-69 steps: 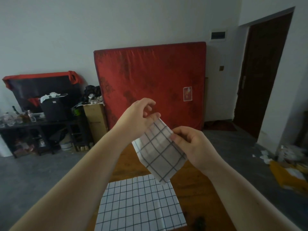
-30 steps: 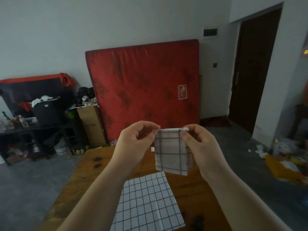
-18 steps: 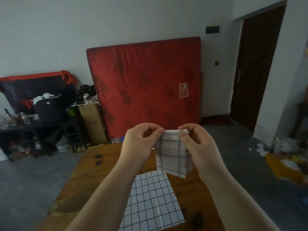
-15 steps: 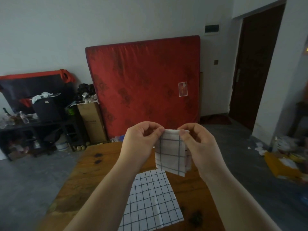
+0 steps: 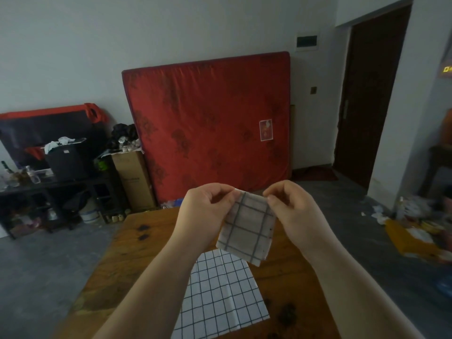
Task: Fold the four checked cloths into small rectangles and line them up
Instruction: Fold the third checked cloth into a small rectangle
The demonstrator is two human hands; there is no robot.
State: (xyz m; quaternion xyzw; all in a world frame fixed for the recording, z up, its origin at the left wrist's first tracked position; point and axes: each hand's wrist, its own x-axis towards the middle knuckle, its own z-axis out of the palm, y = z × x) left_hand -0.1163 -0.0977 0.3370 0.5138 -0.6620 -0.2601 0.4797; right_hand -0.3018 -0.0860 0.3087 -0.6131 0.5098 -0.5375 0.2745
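Note:
A small folded checked cloth [image 5: 247, 228] hangs in the air above the wooden table [image 5: 137, 260]. My left hand [image 5: 208, 211] pinches its top left corner and my right hand [image 5: 291, 209] pinches its top right corner. The cloth is white with dark grid lines, folded to a small rectangle and tilted slightly. Below it a larger checked cloth [image 5: 220, 297] lies flat and unfolded on the table, partly hidden by my left forearm.
A red mattress [image 5: 210, 123] leans on the far wall behind the table. A cardboard box [image 5: 133, 179] and a cluttered dark shelf [image 5: 49, 187] stand at the left. A dark door [image 5: 369, 94] and floor litter [image 5: 415, 231] are at the right.
The cloth went from a loose tilted shape to a small rectangle held by its two top corners. Since half a second ago its lower edge has swung out and it tilts more.

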